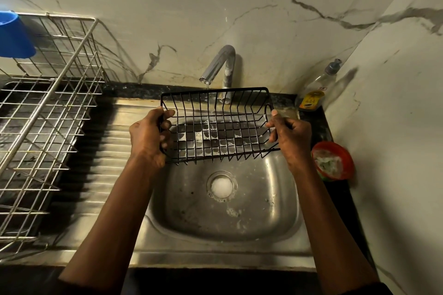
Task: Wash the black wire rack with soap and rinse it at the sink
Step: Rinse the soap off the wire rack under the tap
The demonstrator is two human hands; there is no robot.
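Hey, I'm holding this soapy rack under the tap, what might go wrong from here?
Soap film spans the mesh of the black wire rack and the faucet gives only a thin stream, so suds may stay behind. The left hand and right hand grip soapy end wires; the rack might slip into the sink.

Black wire rack [217, 124] over sink [263, 203], just under tap [221, 64].
Rect. basket w/ thin bars, soap film across its floor grid; tilted, open top twd camera; left hand [148, 136] & right hand [290, 136] grip its short ends.
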